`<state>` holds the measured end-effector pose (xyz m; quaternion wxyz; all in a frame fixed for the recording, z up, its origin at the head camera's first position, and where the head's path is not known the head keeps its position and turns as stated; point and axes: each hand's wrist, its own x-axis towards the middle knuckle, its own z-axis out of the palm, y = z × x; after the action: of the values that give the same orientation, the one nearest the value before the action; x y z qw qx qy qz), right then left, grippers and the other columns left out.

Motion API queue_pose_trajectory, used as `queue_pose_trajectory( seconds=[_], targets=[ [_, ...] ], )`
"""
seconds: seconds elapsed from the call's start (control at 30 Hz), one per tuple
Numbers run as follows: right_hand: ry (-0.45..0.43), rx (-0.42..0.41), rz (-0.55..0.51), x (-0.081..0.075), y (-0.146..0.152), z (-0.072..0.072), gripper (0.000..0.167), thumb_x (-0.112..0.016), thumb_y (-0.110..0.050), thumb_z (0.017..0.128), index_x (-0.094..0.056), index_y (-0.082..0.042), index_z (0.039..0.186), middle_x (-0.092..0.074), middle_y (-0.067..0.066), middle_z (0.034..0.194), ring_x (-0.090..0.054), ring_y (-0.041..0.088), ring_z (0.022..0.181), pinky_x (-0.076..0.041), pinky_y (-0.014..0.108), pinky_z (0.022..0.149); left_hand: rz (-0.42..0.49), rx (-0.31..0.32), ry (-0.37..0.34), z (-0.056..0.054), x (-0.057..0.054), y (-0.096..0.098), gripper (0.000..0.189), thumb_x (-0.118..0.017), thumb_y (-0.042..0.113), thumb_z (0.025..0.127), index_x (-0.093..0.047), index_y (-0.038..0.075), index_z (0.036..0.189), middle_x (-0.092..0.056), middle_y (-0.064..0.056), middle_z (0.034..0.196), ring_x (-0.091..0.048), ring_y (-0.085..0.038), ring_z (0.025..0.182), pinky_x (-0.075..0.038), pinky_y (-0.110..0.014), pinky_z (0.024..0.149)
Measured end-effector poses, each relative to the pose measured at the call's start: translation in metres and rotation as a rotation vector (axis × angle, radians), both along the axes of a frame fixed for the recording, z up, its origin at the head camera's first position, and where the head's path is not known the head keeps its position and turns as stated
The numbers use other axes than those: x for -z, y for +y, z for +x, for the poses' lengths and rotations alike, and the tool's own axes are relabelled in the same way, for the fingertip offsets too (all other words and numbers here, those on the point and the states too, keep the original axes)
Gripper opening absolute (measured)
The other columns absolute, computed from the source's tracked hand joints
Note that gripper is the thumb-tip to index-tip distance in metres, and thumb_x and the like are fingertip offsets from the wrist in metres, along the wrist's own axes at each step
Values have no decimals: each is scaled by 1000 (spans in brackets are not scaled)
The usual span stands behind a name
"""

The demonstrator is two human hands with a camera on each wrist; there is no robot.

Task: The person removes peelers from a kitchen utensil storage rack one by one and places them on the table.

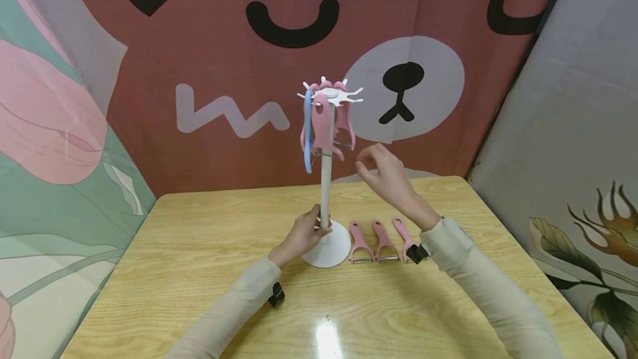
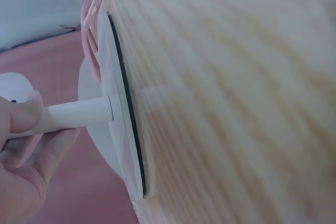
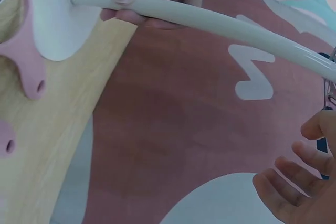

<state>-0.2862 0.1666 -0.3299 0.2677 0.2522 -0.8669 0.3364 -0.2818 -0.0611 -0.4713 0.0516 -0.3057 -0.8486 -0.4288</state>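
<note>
Stand (image 1: 325, 181): upright on our counter (image 1: 224, 226), pink peelers (image 1: 322, 126) hung around its top (image 1: 331, 93).
Left hand (image 1: 301, 234): we grasp the stand low, just above its base (image 1: 340, 251).
Right hand (image 1: 391, 179): empty, fingers loosely bent, near the hung peelers.
Loose peelers (image 1: 381, 232): three, lying beside the base on our right.

Both forearms are clothed to the wrist in plain, pale beige cloth, by which the left sleeve (image 1: 231, 306) and the right sleeve (image 1: 490, 287) are formed. The sleeves are marked by soft creases and are ended by the left cuff (image 1: 264, 274) and the right cuff (image 1: 445, 244), in matching colour. At the inner edges are seen a small, blocky left black device (image 1: 276, 295) and its counterpart, the right black device (image 1: 417, 253). Beyond the cuffs, the left hand (image 1: 299, 234) and right hand (image 1: 389, 176) are bare.
</note>
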Motion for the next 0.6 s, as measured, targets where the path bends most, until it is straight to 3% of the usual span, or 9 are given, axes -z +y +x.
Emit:
queue_pose_trajectory(
  seconds=[0.23,0.6],
  targets=[
    [121,-21,-55,-10,-9,-2,19,-64,-12,95,-64,-2,111,-63,13,104,-60,29,95,-50,46,78,2,1,-5,0,1,0,26,-69,0,92,-52,-1,111,-68,-11,98,-71,-25,88,-58,-23,70],
    [260,-33,-165,-27,-21,-2,19,-51,-4,100,-63,5,112,-65,17,102,-63,29,92,-53,45,78,15,8,-1,-1,4,0,26,-69,-2,91,-52,-2,112,-68,-11,98,-71,-26,88,-58,-24,70]
  ],
)
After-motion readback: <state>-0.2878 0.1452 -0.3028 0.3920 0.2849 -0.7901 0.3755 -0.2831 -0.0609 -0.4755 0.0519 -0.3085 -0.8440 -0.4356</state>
